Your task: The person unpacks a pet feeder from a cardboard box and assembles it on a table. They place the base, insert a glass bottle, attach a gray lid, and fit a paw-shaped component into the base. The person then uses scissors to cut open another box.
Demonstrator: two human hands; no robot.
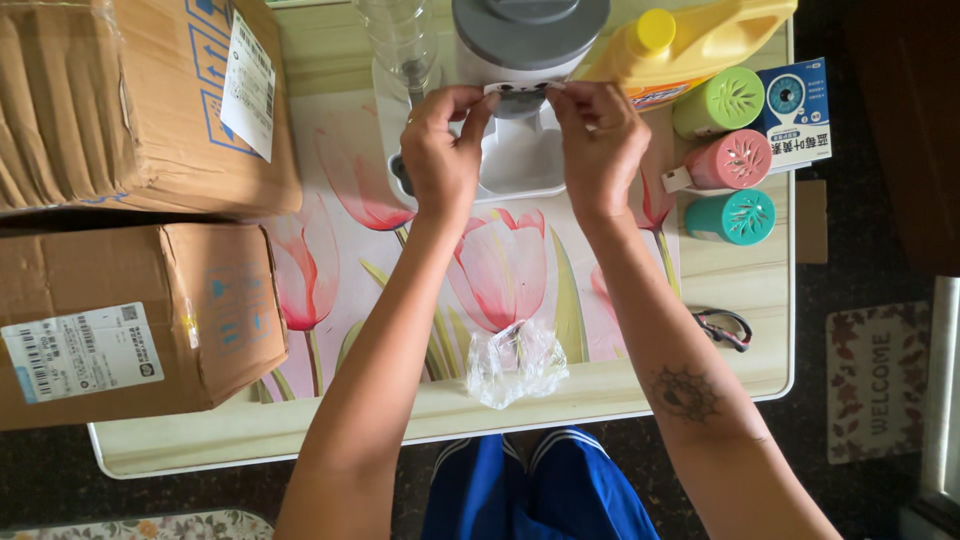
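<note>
Now, sticker (520,90) between both hands (520,135), pinched

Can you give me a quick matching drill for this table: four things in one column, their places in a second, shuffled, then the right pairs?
Things:
1. crumpled clear plastic bag
2. yellow jug
3. teal canister
4. white strip

Places:
A. lying at the table's far edge, right of the grey-lidded white appliance
B. pinched between the left hand and right hand
C. on the tulip mat, near the table's front edge
D. nearest of three canisters on the right

Pairs: 1-C, 2-A, 3-D, 4-B
</note>
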